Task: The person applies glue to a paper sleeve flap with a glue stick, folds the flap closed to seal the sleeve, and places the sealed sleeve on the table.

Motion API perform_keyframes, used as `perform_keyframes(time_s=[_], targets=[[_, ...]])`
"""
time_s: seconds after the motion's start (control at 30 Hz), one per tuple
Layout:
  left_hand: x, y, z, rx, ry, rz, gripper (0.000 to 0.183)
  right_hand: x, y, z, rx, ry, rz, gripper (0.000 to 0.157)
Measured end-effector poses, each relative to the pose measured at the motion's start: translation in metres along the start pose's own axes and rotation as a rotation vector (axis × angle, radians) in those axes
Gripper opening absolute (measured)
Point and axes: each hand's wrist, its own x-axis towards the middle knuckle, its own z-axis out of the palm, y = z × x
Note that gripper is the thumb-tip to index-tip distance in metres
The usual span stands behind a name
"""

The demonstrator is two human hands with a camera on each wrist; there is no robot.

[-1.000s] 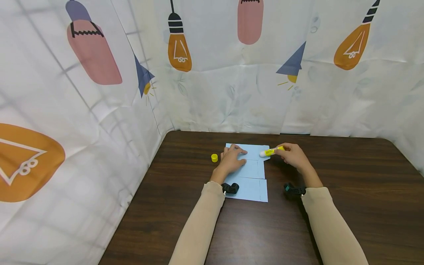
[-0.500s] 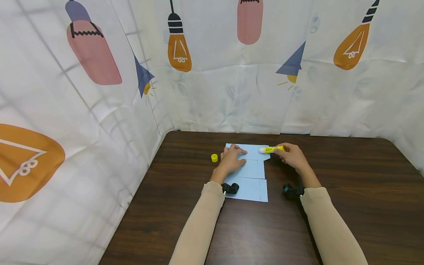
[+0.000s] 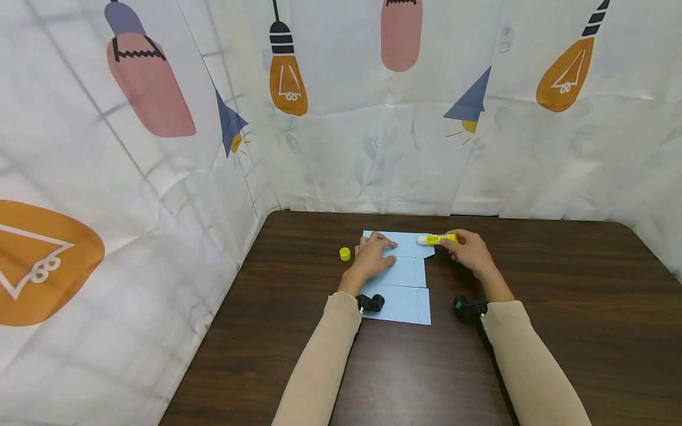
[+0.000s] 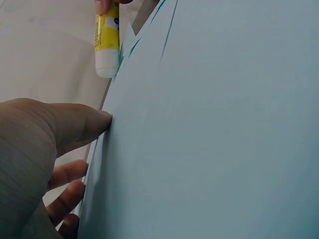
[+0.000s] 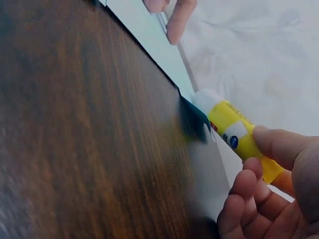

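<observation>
A light blue sheet of paper (image 3: pixel 396 302) with crease lines and cut tabs lies on the dark wooden table. My left hand (image 3: pixel 370 259) rests on its upper left part, fingers spread and pressing down; in the left wrist view the thumb (image 4: pixel 82 122) touches the paper. My right hand (image 3: pixel 471 251) pinches a yellow glue stick (image 3: pixel 439 239) between thumb and fingers. The white end of the stick (image 5: pixel 207 99) is at the tab on the paper's upper right edge. A yellow cap (image 3: pixel 344 254) stands left of my left hand.
The brown wood-grain table (image 3: pixel 559 307) reaches back to a white patterned curtain (image 3: pixel 341 160), which also hangs along the left side. A black wrist strap sits on each arm near the sleeve cuff.
The glue stick in my right hand has shifted slightly up the tab and turned more level. My left hand, the paper and the cap have stayed in place.
</observation>
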Motion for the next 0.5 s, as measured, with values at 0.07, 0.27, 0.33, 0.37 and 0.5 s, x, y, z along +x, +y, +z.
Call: perform_keyframes(time_s=[0.07, 0.27, 0.33, 0.37, 0.5], targets=[[0.0000, 0.0000, 0.0000, 0.002, 0.001, 0.001, 0.036, 0.0004, 0.0003, 0.0003, -0.001, 0.005, 0.002, 0.048], [0.0003, -0.0006, 0.0003, 0.003, -0.001, 0.005, 0.036, 0.0013, 0.0010, 0.0010, -0.010, 0.016, 0.017, 0.050], [0.0005, -0.0009, 0.0005, 0.002, -0.002, 0.005, 0.036, 0.0015, 0.0012, 0.0014, -0.008, 0.018, 0.021, 0.050], [0.0005, -0.0009, 0.0006, 0.003, -0.002, 0.005, 0.036, 0.0016, 0.0013, 0.0016, -0.007, 0.018, 0.022, 0.051], [0.0009, -0.0010, 0.0009, 0.006, 0.000, 0.002, 0.036, 0.0020, 0.0019, 0.0022, 0.000, 0.021, 0.028, 0.051]])
